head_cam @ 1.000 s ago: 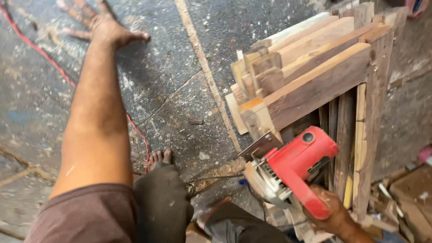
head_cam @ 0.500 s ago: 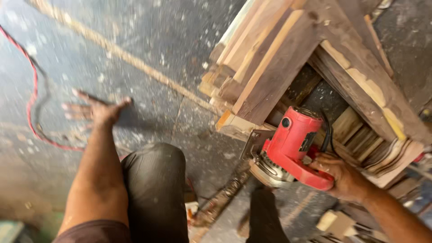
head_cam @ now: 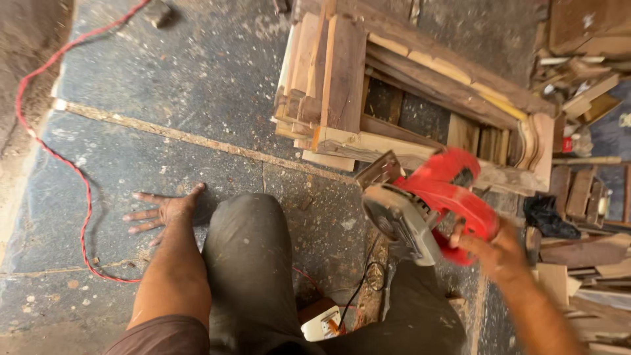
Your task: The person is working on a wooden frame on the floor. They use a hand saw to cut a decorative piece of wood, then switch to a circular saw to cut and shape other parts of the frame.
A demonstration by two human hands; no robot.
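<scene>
Person seated on a dark stone floor (head_cam: 197, 85), seen from above. The left hand (head_cam: 161, 212) lies flat on the floor beside the bent left knee (head_cam: 246, 223), palm down, fingers (head_cam: 139, 197) spread and pointing away from the body; it holds nothing. The right hand (head_cam: 499, 253) grips the rear handle of a red saw (head_cam: 427, 204). Its fingers (head_cam: 470, 242) curl around the handle, though motion blur hides exactly how tightly they close. The saw hangs above the floor in front of the right knee, its round metal blade guard (head_cam: 394, 220) turned toward the person and its flat base plate (head_cam: 378, 171) nearest a stack of wood (head_cam: 342, 92). Whether the plate touches the lowest plank (head_cam: 368, 146) cannot be told.

The stack stands just beyond the saw: several planks set on edge at its left side, with long curved boards (head_cam: 453, 79) running to the right. Loose offcuts (head_cam: 578, 92) lie scattered along the right edge of the view. A red cable (head_cam: 79, 190) loops across the floor well to the left of the left hand. A black cord (head_cam: 368, 269) trails between the legs toward a white plug block (head_cam: 322, 323) near the body.
</scene>
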